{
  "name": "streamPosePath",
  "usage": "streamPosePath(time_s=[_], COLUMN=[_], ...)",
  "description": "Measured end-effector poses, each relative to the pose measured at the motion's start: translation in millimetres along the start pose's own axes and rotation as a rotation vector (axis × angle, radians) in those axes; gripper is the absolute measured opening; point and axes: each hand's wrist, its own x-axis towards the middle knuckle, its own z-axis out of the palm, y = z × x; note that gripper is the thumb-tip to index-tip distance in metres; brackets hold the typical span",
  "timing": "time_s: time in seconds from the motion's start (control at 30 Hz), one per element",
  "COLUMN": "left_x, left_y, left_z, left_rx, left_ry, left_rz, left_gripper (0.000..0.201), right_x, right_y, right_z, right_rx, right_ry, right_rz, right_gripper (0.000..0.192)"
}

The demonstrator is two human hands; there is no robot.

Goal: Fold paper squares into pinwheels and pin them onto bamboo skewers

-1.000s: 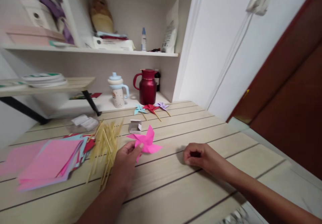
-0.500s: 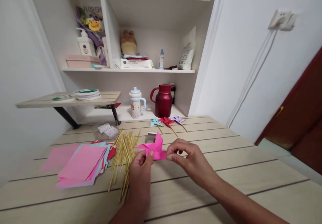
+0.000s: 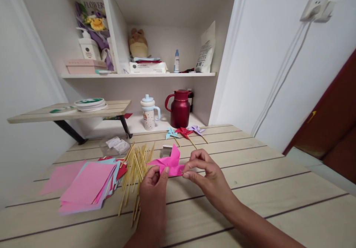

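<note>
1. Pale slatted wooden table (image 3: 250,188) below white wall shelves; bare boards lie open to the right.
2. Stack of coloured paper sheets (image 3: 86,185), then loose wooden sticks (image 3: 135,170).
3. Left hand (image 3: 152,188) pinches the pink paper pinwheel (image 3: 169,162), held just above mid-table.
4. Right hand (image 3: 208,173) pinches its right edge, fingertips closed.
5. Small open box (image 3: 166,150) behind; contents unclear.

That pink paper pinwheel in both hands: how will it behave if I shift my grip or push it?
The pink paper pinwheel is folded thin sheet, so it is probably very light and floppy. Its raised vanes would likely crush or unfold under a firm pinch. The left hand and right hand hold it by fingertips only; pushed on the smooth wooden table, it would probably slide.
</note>
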Motion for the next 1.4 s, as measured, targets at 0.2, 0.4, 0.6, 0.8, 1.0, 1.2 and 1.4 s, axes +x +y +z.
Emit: streamPosePath(time_s=[0.2,0.4,0.6,0.8,1.0,1.2,1.4], left_x=[-2.4,-4.9,-4.9,-7.9,-12.1,-12.2,-15.8], left_y=[6.8,6.7,-1.7,-4.6,-0.4,-0.3,3.1], left_z=[-0.4,3.7,1.7,1.3,3.2,3.3,4.7], left_rx=[0.055,0.072,0.106,0.106,0.131,0.171,0.175], left_ry=[0.002,-0.047,-0.080,-0.150,-0.119,-0.107,-0.102], left_rz=[-0.003,-0.027,0.014,0.043,0.074,0.119,0.111], left_gripper=[0.022,0.020,0.018,0.015,0.015,0.013,0.012], right_x=[2.1,2.7,-0.4,-0.2,-1.3,-2.3,-3.0], right_y=[10.4,7.4,-1.0,-2.6,-1.4,-2.1,-0.8], right_z=[-5.0,-6.1,-0.6,1.9,0.4,-1.8,-3.7], right_rx=[0.097,0.140,0.139,0.064,-0.023,-0.051,-0.111], right_ry=[-0.074,-0.068,-0.137,-0.109,-0.107,-0.115,-0.109], right_rz=[0.080,0.113,0.045,-0.002,-0.004,-0.019,-0.062], right_gripper=[0.005,0.006,0.006,0.010,0.010,0.009,0.010])
